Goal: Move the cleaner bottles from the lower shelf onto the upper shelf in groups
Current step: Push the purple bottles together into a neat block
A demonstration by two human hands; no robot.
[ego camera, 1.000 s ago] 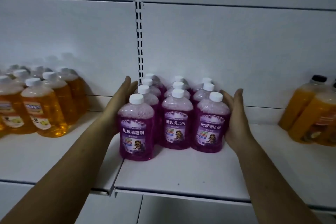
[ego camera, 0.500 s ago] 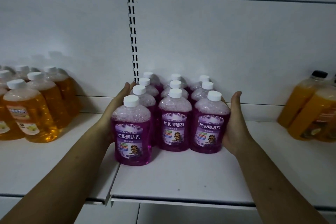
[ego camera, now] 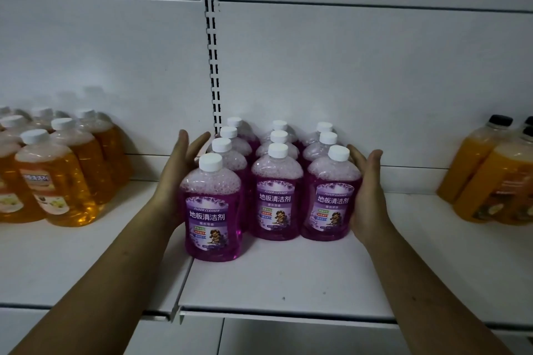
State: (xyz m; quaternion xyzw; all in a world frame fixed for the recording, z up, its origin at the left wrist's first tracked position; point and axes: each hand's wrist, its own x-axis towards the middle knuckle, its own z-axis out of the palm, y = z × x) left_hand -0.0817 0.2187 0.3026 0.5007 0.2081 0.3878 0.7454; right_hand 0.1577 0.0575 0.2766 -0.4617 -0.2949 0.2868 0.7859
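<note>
The purple cleaner bottles [ego camera: 277, 199] stand in a tight block on the white shelf [ego camera: 288, 277], directly between the hands. The left hand [ego camera: 178, 179] lies flat along the block's left side and the right hand [ego camera: 367, 190] lies flat against its right side. Both have straight fingers and neither curls round any bottle. The main risk, as I judge it, is the front-left bottle [ego camera: 210, 210]. It sits forward of the other front bottles, on the near side of the left palm, so a sideways squeeze may miss it or knock it over. Pressing flat-handed on smooth, rounded plastic could also let a middle bottle slip down and out if the block is lifted, since nothing supports it from below. Every bottle is upright, with its long axis vertical, its white cap on top and its label facing the person. Groups of orange bottles [ego camera: 57, 181] stand well outside each hand.
</note>
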